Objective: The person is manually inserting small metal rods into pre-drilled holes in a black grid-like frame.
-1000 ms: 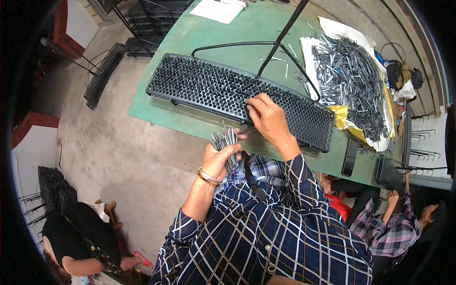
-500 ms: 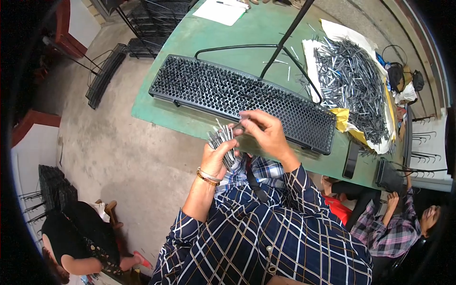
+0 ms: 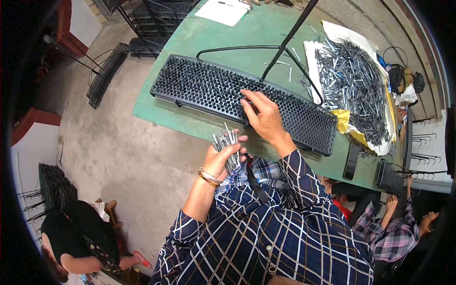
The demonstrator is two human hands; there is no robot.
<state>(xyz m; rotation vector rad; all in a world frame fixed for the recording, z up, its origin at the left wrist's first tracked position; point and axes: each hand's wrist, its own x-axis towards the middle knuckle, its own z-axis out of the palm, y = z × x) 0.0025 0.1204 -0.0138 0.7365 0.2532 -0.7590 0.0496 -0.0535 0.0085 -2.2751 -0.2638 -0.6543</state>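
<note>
My left hand [image 3: 221, 160] is closed round a bundle of thin grey and silvery rods [image 3: 228, 148], their ends sticking up past the fingers. In front of me on the green table stands a long black rack [image 3: 285, 111] pierced with rows of small holes. Over its middle, near the front edge, my right hand [image 3: 263, 114] has thumb and forefinger close together at the holes. What sits between those fingertips is too small to make out. Black ends stick up from many holes in the rack's left and middle part.
A big pile of similar rods [image 3: 354, 85] lies on a white and yellow sack at the right. A black bent-rod handle [image 3: 297, 23] rises behind the rack. Near the right edge lies a dark phone-like slab [image 3: 351, 160]. People sit at lower left and lower right.
My right hand has moved from beside the rod bundle up and away onto the rack's holes. The left hand keeps its bundle, shifted only slightly.
</note>
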